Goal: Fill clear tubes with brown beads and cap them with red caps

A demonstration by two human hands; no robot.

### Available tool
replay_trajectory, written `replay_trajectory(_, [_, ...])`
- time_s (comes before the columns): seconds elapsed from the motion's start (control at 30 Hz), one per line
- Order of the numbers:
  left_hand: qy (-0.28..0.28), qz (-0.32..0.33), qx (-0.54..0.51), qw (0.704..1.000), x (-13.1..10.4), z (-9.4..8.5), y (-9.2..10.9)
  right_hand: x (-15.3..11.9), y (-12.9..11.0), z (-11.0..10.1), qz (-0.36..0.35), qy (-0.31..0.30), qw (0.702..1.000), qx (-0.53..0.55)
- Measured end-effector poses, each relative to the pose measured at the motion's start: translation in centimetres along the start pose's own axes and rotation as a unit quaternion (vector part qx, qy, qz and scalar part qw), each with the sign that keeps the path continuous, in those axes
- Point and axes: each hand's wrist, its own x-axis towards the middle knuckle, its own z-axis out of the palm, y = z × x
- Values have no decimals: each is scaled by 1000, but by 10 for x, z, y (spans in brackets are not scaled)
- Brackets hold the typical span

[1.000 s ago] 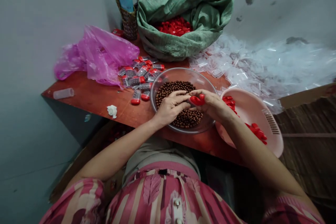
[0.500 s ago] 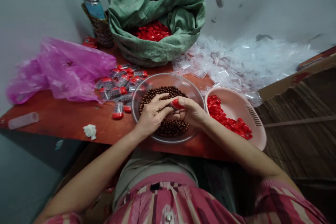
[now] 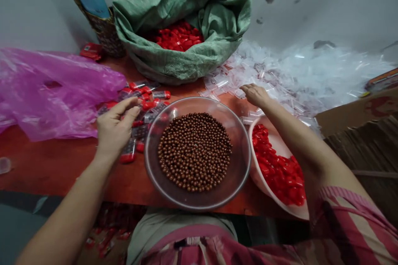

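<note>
My left hand [image 3: 116, 126] is over the pile of filled clear tubes with red caps [image 3: 146, 109], left of the bowl. Its fingers are curled and apart, and nothing shows between them. My right hand [image 3: 255, 93] reaches to the near edge of a heap of clear empty tubes [image 3: 280, 74], palm down with its fingers partly hidden. Between my arms stands a clear round bowl [image 3: 239, 165] with many small brown balls [image 3: 195, 151] in it. To its right, a pink basin [image 3: 253, 159] holds red caps [image 3: 280, 169].
A green sack [image 3: 183, 64] of red caps stands behind the bowl. A purple plastic bag [image 3: 68, 87] lies at the left, near a flask [image 3: 93, 0] in a woven holder. A cardboard box [image 3: 354, 112] stands at the right.
My hands have parted from above the bowl: the left moved left to the filled tubes, the right moved up and right to the clear tubes. The red-capped piece has left my right hand.
</note>
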Motion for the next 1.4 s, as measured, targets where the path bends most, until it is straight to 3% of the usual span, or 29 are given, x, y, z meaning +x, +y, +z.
replay_trajectory(0.1, [34,-33,62,997,-4,8,2,23,8,12,-109,-49,987,-105])
replay_trajectory(0.2, [3,-29,62,998,-11,18,17,40,14,22,-153,-82,974,-143])
replay_trajectory(0.3, [-10,1,72,997,-18,27,33,42,18,21,-123,-86,977,-155])
replay_trajectory(0.4, [-24,30,79,996,-28,34,45,29,9,6,-57,-35,992,-106])
replay_trajectory(0.5, [-46,36,80,995,-37,39,53,3,-28,-17,-82,51,995,28])
replay_trajectory(0.57, [-49,34,81,995,-41,40,57,-20,-68,-30,-178,63,978,93])
replay_trajectory(0.63, [-49,37,78,995,-45,41,59,-44,-114,-35,-309,17,946,94])
replay_trajectory(0.7, [-50,48,70,995,-48,40,62,-65,-158,-30,-399,-9,917,30])
replay_trajectory(0.8, [-57,69,55,995,-55,36,67,-84,-208,-15,-455,-9,888,-59])
replay_trajectory(0.97, [-60,68,37,995,-69,27,74,-99,-248,-4,-539,-57,840,12])
replay_trajectory(1.1, [-60,56,35,996,-76,22,80,-107,-241,-10,-438,-107,859,243])
replay_trajectory(1.17, [-64,55,35,996,-78,22,83,-111,-231,-16,-356,-115,847,378])
replay_trajectory(1.27, [-88,47,47,994,-80,27,86,-121,-218,-25,-241,-129,794,544])
replay_trajectory(1.4, [-180,0,37,983,-81,43,87,-135,-212,-32,-148,-130,696,690])
